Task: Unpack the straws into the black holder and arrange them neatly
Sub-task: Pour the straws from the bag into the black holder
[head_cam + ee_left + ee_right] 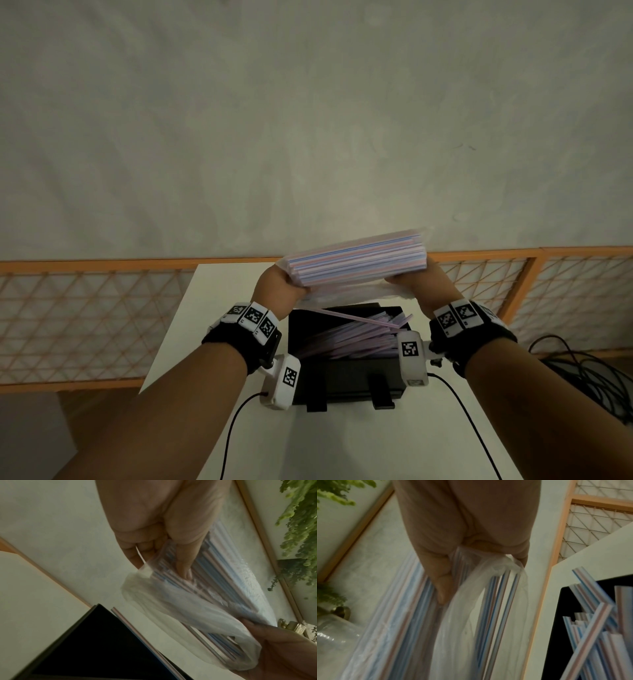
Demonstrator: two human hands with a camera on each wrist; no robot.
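A clear plastic bag of striped straws (358, 260) is held flat in the air above the black holder (346, 377). My left hand (279, 291) grips the bag's left end, thumb pressed on the plastic (185, 555). My right hand (424, 286) grips the right end, fingers pinching the bag's open mouth (488, 555). Several loose straws (352, 337) lie jumbled in the holder, crossing each other; one pink straw (359, 318) lies slanted over the rim. The bag's loose lower edge (352, 291) hangs open, with a few straws sliding out (498, 608).
The holder stands on a white table (342, 445). An orange-framed mesh fence (85, 315) runs behind the table, before a grey wall. Black cables (589, 370) lie on the floor at the right. A green plant (302, 534) shows in both wrist views.
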